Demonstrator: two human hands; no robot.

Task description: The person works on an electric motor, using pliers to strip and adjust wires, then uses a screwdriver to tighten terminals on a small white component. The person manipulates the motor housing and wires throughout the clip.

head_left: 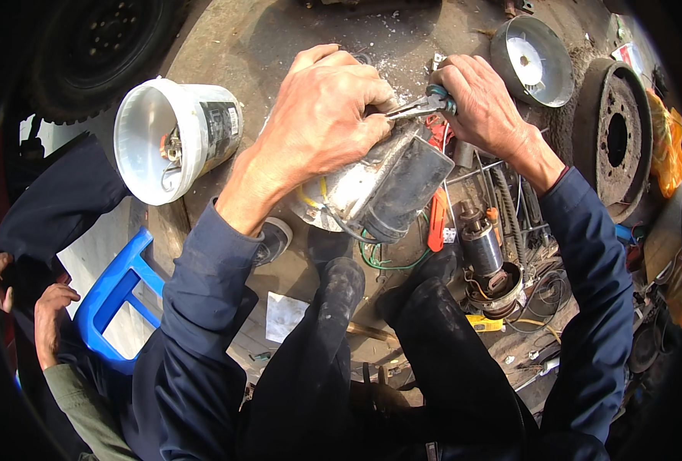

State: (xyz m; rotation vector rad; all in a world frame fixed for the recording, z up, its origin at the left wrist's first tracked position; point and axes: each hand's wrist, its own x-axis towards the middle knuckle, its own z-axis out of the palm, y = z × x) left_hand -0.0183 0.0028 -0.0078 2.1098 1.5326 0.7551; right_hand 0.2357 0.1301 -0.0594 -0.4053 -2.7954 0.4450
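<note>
We see 2 hands at work over a grimy motor housing (391, 184), which sits tilted between the knees, above the dark trousers and close to the middle of the view. The left hand (322, 115) lies over the top of the housing, its fingers (364, 96) curled down and clamped on the upper edge. The right hand (483, 104) grips a pair of pliers (422, 106) with teal handles; its fingers are wrapped tight around the handles, and the metal tips point left to meet the housing just under the left hand. Green and yellow wires (379, 257) trail from the underside of the housing.

To the left, a white plastic bucket (173, 138) lies on its side on the concrete floor (279, 38), its mouth toward us, with small parts inside. A blue plastic stool (118, 296) stands lower left, beside another person's hand (53, 307). To the right we see a motor armature (483, 250), an orange-handled tool (437, 223), a round metal cover (533, 61) and a rusty brake drum (618, 138).
</note>
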